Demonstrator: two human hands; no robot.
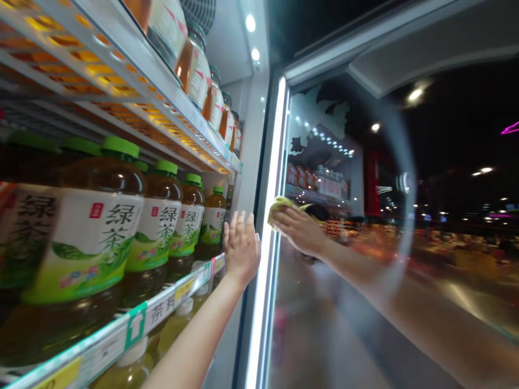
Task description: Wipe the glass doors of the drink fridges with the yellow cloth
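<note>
My left hand (242,249) is raised with its fingers stretched out. It rests at, or very close to, the cooler's inner side wall (246,186), beside the end of the shelf's label rail (186,289). A folded yellow-green cloth (279,207) is under the fingers of my right hand (299,226). That hand presses the cloth to the glass door (316,313) along its bright light strip (259,302). A dark shape with a yellow edge shows just behind the hand, partly as a reflection. Green tea bottles (99,216) with green caps stand left of my left hand.
An upper wire shelf (121,81) carries amber bottles (194,70) with white labels. Pale-capped bottles (170,327) sit below the label rail. The door stands swung out on the right, its glass reflecting shelves and lights. Beyond it lies a blurred, dark space with lights.
</note>
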